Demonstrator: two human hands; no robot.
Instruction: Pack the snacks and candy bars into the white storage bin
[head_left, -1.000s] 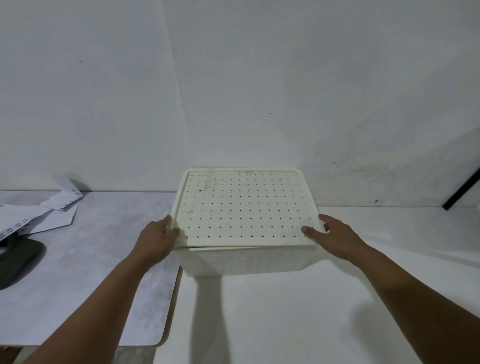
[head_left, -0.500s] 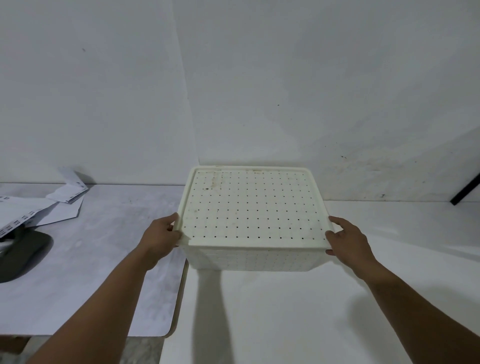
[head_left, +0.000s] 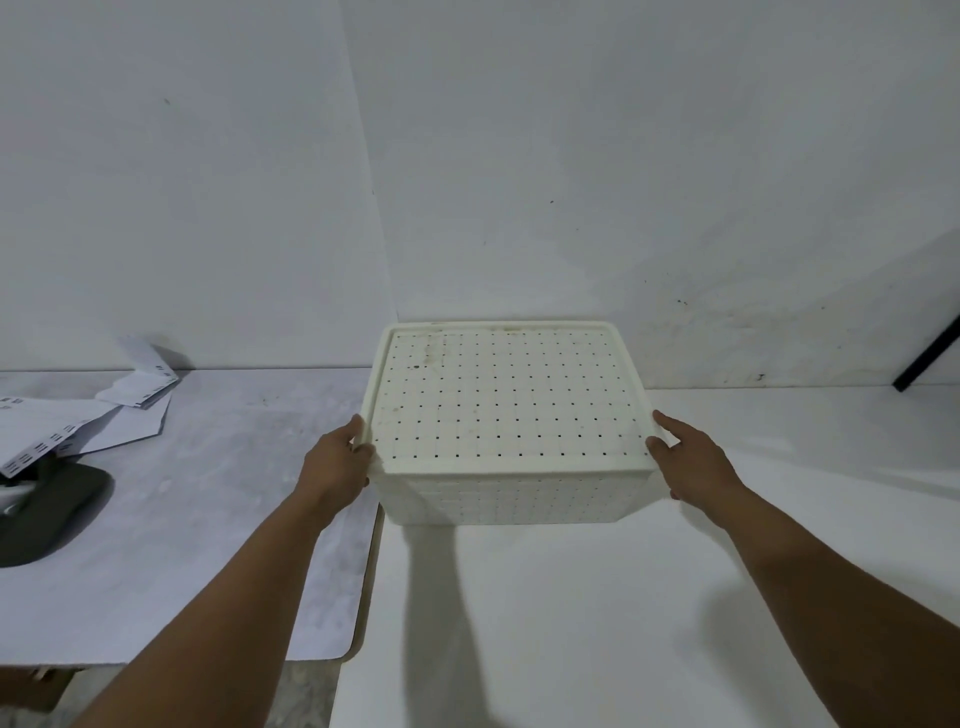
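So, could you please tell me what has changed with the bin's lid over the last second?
The perforated lid, which overhung the white storage bin askew toward the person, now sits squarely closed. The right hand moved to the lid's corner; the left hand stayed put. Papers unchanged.

The lid (head_left: 506, 397) hides the bin's (head_left: 511, 496) contents.

Dim, even overhead light — soft shadows below the forearms, wide-angle bowing at edges.
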